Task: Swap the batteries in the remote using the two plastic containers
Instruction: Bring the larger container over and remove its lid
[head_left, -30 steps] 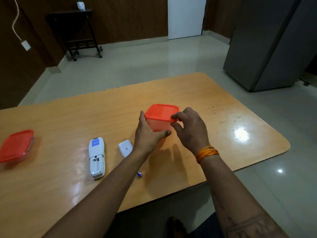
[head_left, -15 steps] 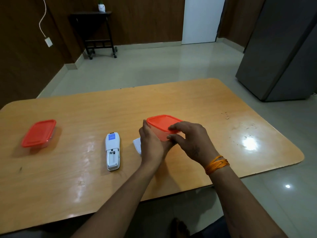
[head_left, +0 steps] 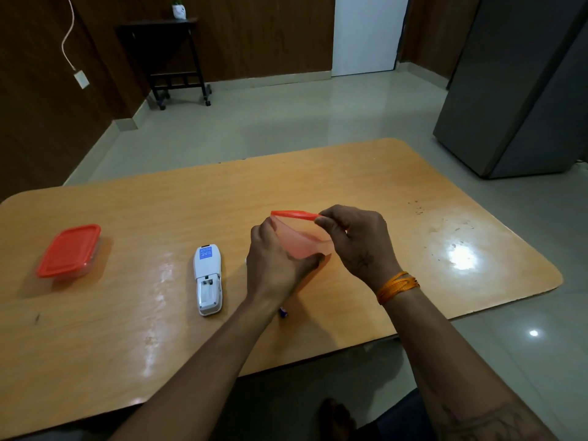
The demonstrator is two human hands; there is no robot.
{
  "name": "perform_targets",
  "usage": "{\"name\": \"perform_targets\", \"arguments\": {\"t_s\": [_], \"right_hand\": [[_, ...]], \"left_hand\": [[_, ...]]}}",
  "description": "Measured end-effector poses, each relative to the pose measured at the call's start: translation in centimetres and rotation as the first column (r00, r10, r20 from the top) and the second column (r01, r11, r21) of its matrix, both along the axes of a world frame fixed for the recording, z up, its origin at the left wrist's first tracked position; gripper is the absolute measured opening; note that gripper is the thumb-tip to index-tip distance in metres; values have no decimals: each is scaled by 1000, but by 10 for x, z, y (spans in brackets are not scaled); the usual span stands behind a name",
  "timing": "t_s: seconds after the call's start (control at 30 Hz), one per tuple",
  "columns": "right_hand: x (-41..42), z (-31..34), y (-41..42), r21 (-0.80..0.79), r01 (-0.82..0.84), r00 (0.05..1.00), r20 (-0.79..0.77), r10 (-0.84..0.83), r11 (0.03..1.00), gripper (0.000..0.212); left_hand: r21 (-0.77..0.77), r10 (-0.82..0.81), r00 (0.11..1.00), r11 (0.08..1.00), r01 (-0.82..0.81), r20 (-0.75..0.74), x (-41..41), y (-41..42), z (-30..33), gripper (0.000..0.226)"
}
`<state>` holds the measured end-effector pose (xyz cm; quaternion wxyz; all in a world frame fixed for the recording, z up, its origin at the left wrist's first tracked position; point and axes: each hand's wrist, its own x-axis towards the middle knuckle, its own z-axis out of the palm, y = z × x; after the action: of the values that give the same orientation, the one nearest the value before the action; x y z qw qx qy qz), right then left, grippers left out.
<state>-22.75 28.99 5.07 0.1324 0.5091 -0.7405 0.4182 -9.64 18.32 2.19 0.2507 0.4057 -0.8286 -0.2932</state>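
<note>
Surface (head_left: 413,192): wide wooden top with rounded corners, glossy, glare patch toward 3 o'clock; it carries everything. Second container (head_left: 68,251), low and rectangular with its red lid seated, sits far out at 9 o'clock, well apart from the work. Remote (head_left: 207,279) lies back-up at about 8 o'clock of the hands, battery bay uncovered and apparently empty, though the bay is too small to be sure. Clear tub (head_left: 300,241) is at centre, tilted and apparently raised off the surface, gripped from the near-left side by the left hand (head_left: 273,265), fingers and thumb curled round its wall. Right hand (head_left: 353,240) pinches the edge of the red lid (head_left: 294,214) at 12 o'clock of the tub; lid is peeled up, far-left corner possibly still touching the rim. Contents of the tub cannot be made out. A small cylinder end, likely a battery (head_left: 283,312), peeks from under the left wrist at 6 o'clock; a white sliver beside the left hand may be the bay cover, mostly hidden. Risks, as judged: tub is tilted while the lid comes free, so a sudden release could jerk it and spill whatever is inside; loose cells would roll on this slick top toward the near edge. The battery by the wrist could be swept off by the forearm. Old and new cells could get mixed if they land together.
</note>
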Motion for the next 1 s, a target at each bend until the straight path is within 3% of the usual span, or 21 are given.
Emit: {"name": "perform_targets", "arguments": {"t_s": [0.2, 0.47, 0.63, 1.0], "right_hand": [[-8, 0, -6, -112, 120, 993, 6, -120, 986, 22], [-18, -23, -6, 30, 158, 979, 127, -160, 987, 18], [-34, -30, 2, 5, 236, 932, 282, -228, 972, 8], [-82, -35, 33, -52, 486, 677, 654, -338, 872, 29]], "left_hand": [[6, 15, 1000, 1000, -15, -21, 6, 7, -2, 124], [49, 54, 995, 998, -50, -78, -4, 18, -7, 125], [21, 67, 993, 998, -66, -93, -20, 29, -13, 124], [208, 120, 967, 975, -72, -227, -38, 29, -22, 102]]}}
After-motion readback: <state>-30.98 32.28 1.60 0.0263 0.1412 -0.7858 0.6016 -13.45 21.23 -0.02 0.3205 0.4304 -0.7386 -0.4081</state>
